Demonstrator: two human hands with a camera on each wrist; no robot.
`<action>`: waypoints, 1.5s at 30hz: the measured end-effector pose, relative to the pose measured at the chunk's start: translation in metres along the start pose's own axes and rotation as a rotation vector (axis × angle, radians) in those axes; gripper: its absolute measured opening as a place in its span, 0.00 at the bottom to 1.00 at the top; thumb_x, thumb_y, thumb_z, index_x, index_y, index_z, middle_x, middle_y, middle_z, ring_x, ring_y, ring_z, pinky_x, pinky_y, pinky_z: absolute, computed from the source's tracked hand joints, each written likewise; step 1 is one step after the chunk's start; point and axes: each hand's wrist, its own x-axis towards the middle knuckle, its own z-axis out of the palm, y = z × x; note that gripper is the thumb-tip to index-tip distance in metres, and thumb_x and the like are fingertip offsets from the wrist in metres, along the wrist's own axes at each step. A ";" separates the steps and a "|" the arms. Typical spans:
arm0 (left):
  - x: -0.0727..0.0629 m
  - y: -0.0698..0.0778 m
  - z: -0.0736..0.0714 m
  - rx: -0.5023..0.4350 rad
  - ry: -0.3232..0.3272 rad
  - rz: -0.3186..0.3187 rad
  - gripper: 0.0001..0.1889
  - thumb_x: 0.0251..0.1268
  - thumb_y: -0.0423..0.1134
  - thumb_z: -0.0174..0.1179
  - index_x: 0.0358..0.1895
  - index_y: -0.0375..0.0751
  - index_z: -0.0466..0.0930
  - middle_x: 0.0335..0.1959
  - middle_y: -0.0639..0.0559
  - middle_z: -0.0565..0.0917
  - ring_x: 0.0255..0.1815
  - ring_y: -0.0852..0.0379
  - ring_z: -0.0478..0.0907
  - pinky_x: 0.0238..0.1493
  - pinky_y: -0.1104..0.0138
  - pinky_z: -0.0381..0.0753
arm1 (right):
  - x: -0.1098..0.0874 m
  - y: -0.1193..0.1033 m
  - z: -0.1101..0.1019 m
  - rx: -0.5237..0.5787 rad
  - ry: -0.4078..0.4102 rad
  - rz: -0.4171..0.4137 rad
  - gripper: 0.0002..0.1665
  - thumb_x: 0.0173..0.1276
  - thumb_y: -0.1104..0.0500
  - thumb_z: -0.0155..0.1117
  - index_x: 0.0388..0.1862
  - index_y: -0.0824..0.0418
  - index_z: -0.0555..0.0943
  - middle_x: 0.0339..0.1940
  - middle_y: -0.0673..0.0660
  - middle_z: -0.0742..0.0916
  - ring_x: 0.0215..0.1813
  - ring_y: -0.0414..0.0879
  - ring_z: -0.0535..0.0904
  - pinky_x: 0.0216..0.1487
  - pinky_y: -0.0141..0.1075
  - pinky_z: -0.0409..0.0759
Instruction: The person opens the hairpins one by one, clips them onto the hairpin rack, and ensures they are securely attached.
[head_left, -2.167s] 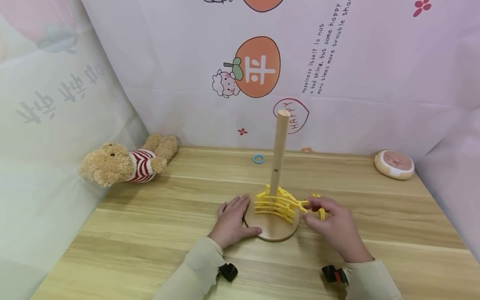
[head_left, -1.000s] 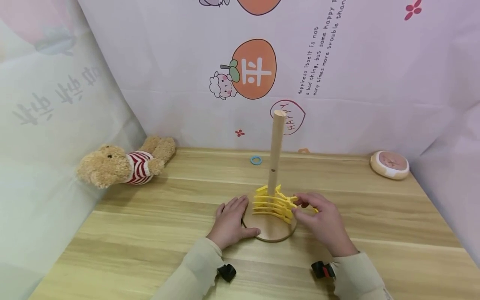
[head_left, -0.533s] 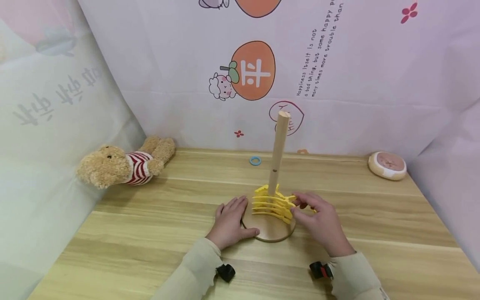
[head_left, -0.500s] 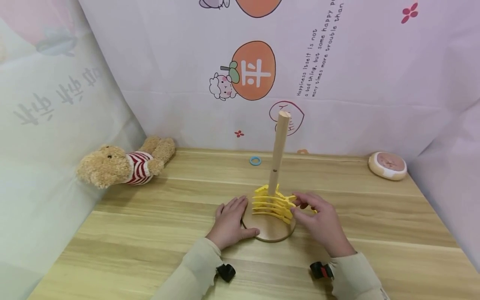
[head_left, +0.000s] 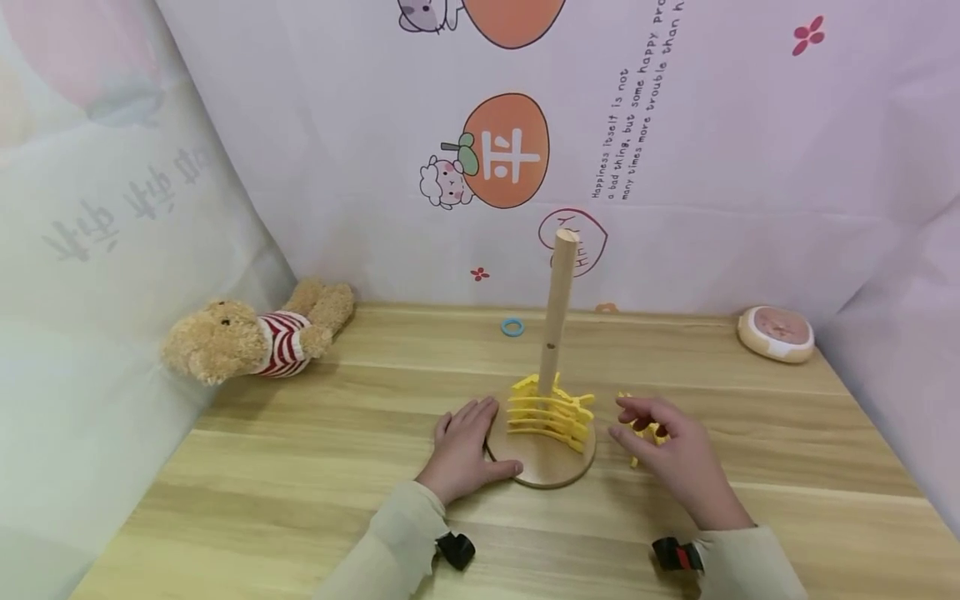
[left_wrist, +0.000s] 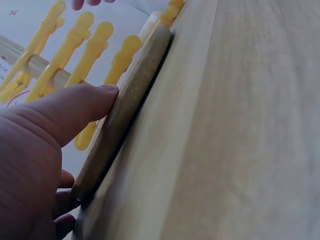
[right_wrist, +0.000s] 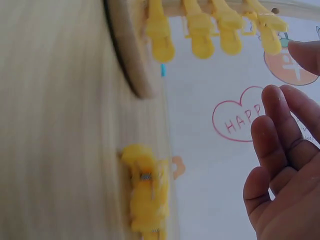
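Note:
A round wooden base [head_left: 543, 471] carries an upright wooden dowel [head_left: 557, 317]. Several yellow plastic clips [head_left: 551, 417] are fastened one above another around the dowel's lower part, handles to the right. My left hand [head_left: 465, 454] rests along the base's left rim, fingers spread on the far side; in the left wrist view its thumb [left_wrist: 82, 107] presses on the rim. Right of the base, my right hand [head_left: 678, 454] hovers over loose yellow clips [head_left: 639, 432], partly covering them. Its fingers are loosely bent; the right wrist view shows nothing between thumb and fingertips.
A teddy bear in a striped shirt [head_left: 258, 337] lies at the left back. Behind the dowel is a small blue ring [head_left: 512, 327]. A rounded cream-and-pink object [head_left: 776, 333] sits at the right back. A printed cloth [head_left: 712, 233] hangs behind the table.
My right hand moved left with a yellow clip and set it on the dowel above the others. Then it let go of the clip and drew back right. My left hand stayed on the base.

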 end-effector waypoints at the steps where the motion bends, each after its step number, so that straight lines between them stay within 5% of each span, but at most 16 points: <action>1: 0.000 -0.001 0.001 -0.002 0.002 -0.004 0.53 0.54 0.65 0.70 0.79 0.43 0.58 0.80 0.49 0.59 0.81 0.47 0.50 0.75 0.42 0.38 | -0.001 0.002 0.000 -0.008 0.005 -0.002 0.20 0.68 0.52 0.72 0.56 0.56 0.85 0.42 0.52 0.88 0.42 0.43 0.78 0.42 0.31 0.73; 16: 0.000 0.000 0.001 0.009 -0.012 -0.007 0.53 0.55 0.66 0.68 0.79 0.44 0.57 0.80 0.49 0.58 0.81 0.46 0.49 0.75 0.42 0.38 | -0.016 0.033 -0.011 -0.129 -0.050 0.088 0.21 0.63 0.51 0.76 0.53 0.59 0.86 0.44 0.51 0.87 0.43 0.44 0.79 0.41 0.33 0.77; 27: 0.001 0.002 0.001 0.008 -0.010 0.000 0.53 0.55 0.65 0.68 0.79 0.43 0.57 0.80 0.49 0.58 0.81 0.47 0.49 0.76 0.42 0.38 | -0.017 0.045 -0.020 -0.121 -0.102 0.173 0.27 0.64 0.48 0.74 0.56 0.61 0.83 0.47 0.55 0.88 0.46 0.47 0.80 0.40 0.29 0.78; 45: -0.001 0.000 0.001 0.007 0.001 -0.006 0.52 0.55 0.65 0.69 0.79 0.43 0.58 0.80 0.49 0.59 0.81 0.47 0.49 0.75 0.42 0.38 | -0.021 0.067 -0.039 -0.175 -0.049 0.248 0.30 0.66 0.43 0.72 0.57 0.62 0.83 0.47 0.58 0.87 0.42 0.39 0.79 0.36 0.29 0.75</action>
